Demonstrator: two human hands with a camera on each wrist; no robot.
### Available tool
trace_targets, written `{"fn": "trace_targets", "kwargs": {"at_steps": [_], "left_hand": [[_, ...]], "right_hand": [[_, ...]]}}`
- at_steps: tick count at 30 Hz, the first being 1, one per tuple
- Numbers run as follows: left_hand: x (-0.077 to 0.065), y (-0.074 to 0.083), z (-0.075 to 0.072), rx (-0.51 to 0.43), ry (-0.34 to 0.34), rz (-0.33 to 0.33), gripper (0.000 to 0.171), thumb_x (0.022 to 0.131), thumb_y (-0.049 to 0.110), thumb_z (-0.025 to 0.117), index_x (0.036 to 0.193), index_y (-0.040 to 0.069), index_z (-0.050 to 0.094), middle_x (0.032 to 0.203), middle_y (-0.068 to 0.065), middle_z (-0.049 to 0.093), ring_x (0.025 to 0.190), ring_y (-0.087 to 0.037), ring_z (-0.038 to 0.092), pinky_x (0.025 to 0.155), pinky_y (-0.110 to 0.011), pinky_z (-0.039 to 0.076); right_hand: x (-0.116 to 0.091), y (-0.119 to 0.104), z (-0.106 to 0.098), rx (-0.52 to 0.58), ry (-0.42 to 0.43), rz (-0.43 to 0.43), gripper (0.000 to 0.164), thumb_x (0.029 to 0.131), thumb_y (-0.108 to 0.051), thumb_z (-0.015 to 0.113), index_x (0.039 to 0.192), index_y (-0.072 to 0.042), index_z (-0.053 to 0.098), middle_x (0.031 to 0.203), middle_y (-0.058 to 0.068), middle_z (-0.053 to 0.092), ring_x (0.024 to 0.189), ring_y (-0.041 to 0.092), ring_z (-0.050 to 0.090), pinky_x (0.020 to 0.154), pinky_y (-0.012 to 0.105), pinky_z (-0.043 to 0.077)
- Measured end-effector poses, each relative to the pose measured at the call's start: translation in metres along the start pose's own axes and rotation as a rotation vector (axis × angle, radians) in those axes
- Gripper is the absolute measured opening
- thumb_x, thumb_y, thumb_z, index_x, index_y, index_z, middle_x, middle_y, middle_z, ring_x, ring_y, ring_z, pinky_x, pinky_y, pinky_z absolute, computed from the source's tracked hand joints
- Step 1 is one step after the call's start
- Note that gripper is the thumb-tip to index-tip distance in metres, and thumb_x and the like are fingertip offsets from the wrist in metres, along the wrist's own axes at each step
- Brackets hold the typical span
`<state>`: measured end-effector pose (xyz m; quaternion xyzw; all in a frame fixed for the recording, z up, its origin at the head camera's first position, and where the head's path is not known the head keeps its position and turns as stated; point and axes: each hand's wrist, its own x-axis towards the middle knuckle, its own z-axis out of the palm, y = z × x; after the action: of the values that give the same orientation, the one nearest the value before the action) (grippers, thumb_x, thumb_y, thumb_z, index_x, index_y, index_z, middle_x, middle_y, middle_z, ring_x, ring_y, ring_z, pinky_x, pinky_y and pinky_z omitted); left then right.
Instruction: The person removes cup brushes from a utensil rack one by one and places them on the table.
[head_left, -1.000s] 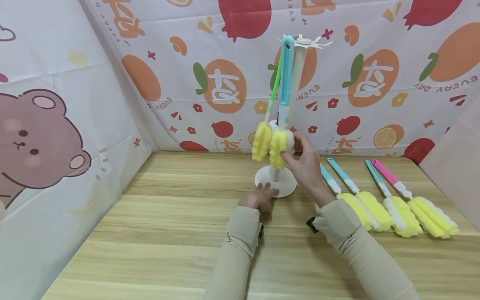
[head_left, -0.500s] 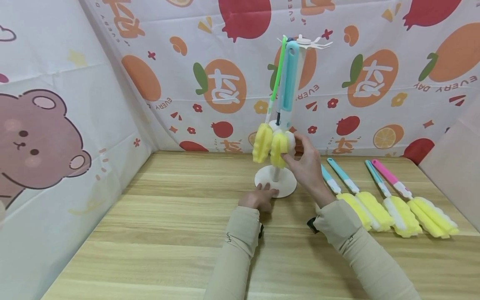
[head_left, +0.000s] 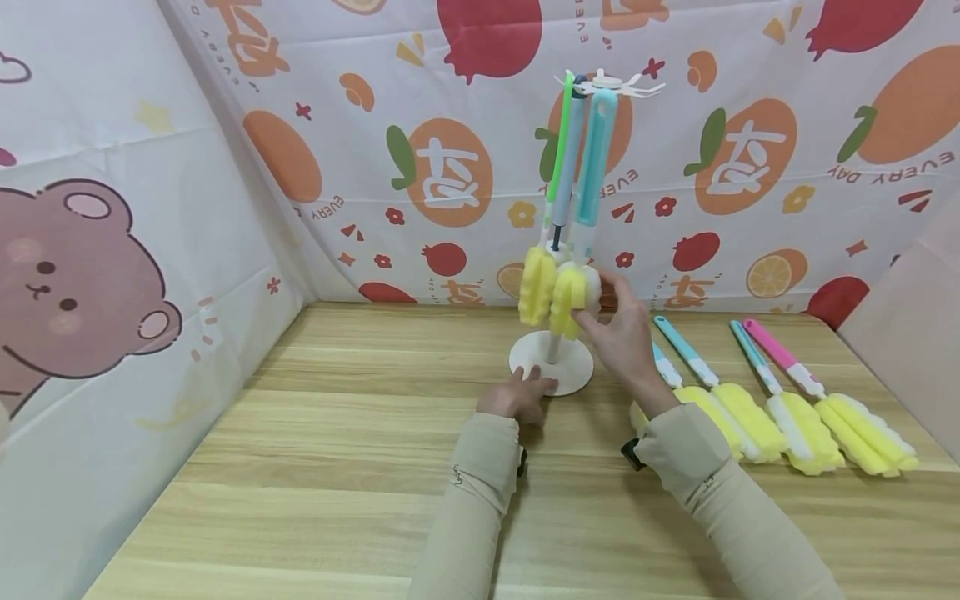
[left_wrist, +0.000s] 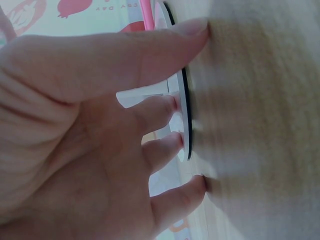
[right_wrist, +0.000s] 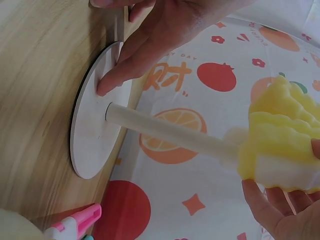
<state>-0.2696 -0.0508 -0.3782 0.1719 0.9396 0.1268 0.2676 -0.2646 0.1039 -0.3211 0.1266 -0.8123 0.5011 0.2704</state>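
Note:
A white stand (head_left: 573, 367) has a round base, a pole and a ring of hooks on top. My left hand (head_left: 517, 396) rests its fingertips on the base, fingers fairly straight. My right hand (head_left: 621, 337) holds the yellow-and-white sponge head of a bottle brush with a turquoise handle (head_left: 597, 158). That brush is upright, its handle end just below the hooks; whether it touches one I cannot tell. Left of it hang a green-handled sponge brush (head_left: 559, 150) and a grey-handled brush (head_left: 567, 162). In the right wrist view, fingers curl around the yellow sponge (right_wrist: 280, 135).
Several sponge brushes lie on the wooden table (head_left: 337, 467) at the right, among them one with a pink handle (head_left: 772, 343) and one with a turquoise handle (head_left: 681, 343). A fruit-print cloth (head_left: 450, 100) hangs behind the table.
My right hand has moved the turquoise brush rightward and slightly down, uncovering the grey handle. The green brush's sponge has shifted right. My left hand has stayed on the base.

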Motion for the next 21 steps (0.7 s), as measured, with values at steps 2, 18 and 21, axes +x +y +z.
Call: {"fn": "trace_targets", "kwargs": {"at_steps": [2, 18, 21], "left_hand": [[0.0001, 0.0002, -0.0004, 0.004, -0.001, 0.000, 0.070, 0.080, 0.013, 0.060, 0.140, 0.032, 0.030, 0.151, 0.003, 0.006, 0.133, -0.020, -0.001, 0.096, -0.053, 0.032], [0.0013, 0.0008, -0.0008, 0.041, 0.001, 0.016, 0.067, 0.081, 0.013, 0.061, 0.139, 0.030, 0.032, 0.151, 0.000, 0.009, 0.133, -0.022, 0.002, 0.095, -0.054, 0.033], [0.0015, 0.0007, -0.0009, 0.042, 0.003, 0.017, 0.067, 0.081, 0.013, 0.061, 0.139, 0.030, 0.032, 0.151, 0.000, 0.009, 0.133, -0.022, 0.002, 0.095, -0.054, 0.033]], "right_hand": [[-0.0002, 0.0005, -0.0006, -0.002, 0.007, -0.003, 0.051, 0.078, -0.009, 0.068, 0.124, -0.007, 0.045, 0.107, 0.008, 0.055, 0.088, 0.015, 0.051, 0.074, 0.038, 0.051], [-0.0028, 0.0058, -0.0065, 0.009, 0.045, -0.019, 0.050, 0.078, -0.009, 0.068, 0.123, -0.008, 0.046, 0.107, 0.006, 0.055, 0.087, 0.013, 0.051, 0.071, 0.037, 0.052], [-0.0035, 0.0070, -0.0073, 0.011, 0.050, -0.017, 0.050, 0.078, -0.009, 0.068, 0.123, -0.008, 0.046, 0.107, 0.007, 0.055, 0.087, 0.014, 0.050, 0.071, 0.038, 0.052]]}}
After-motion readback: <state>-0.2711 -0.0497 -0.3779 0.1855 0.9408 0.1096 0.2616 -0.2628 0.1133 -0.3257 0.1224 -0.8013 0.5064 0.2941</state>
